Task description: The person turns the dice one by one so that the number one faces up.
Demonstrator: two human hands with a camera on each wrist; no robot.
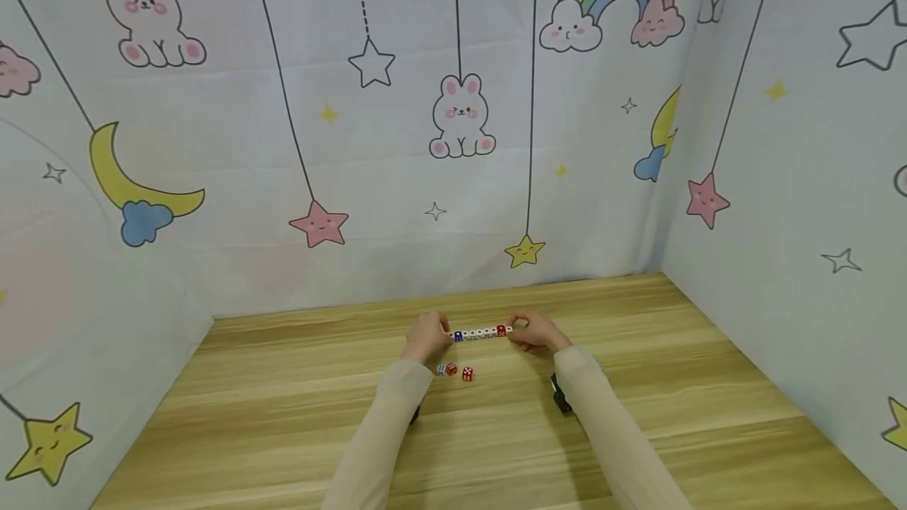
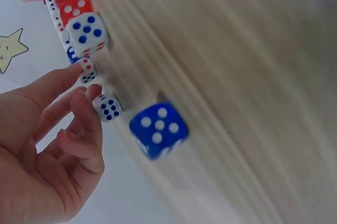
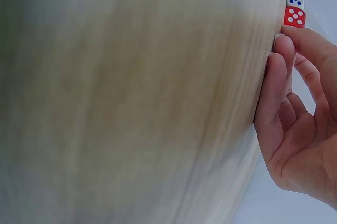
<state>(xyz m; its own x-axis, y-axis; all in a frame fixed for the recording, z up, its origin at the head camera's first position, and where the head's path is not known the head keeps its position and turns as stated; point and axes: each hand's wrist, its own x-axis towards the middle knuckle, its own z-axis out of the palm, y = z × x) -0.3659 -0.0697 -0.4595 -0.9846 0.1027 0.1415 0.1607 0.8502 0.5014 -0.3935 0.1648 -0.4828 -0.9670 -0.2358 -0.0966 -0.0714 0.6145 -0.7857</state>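
Left fingers (image 2: 88,118) at a white die (image 2: 88,71), blue die (image 2: 159,128) nearby.

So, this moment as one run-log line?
left grip: holds left end of dice row | right grip: holds right end | colours: blue, white, red | loose dice: on table, near side of dice row

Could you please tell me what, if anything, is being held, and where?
The row of dice: the left hand pinches the white die at one end; the right hand is at the opposite end, by a red die, grip unclear.
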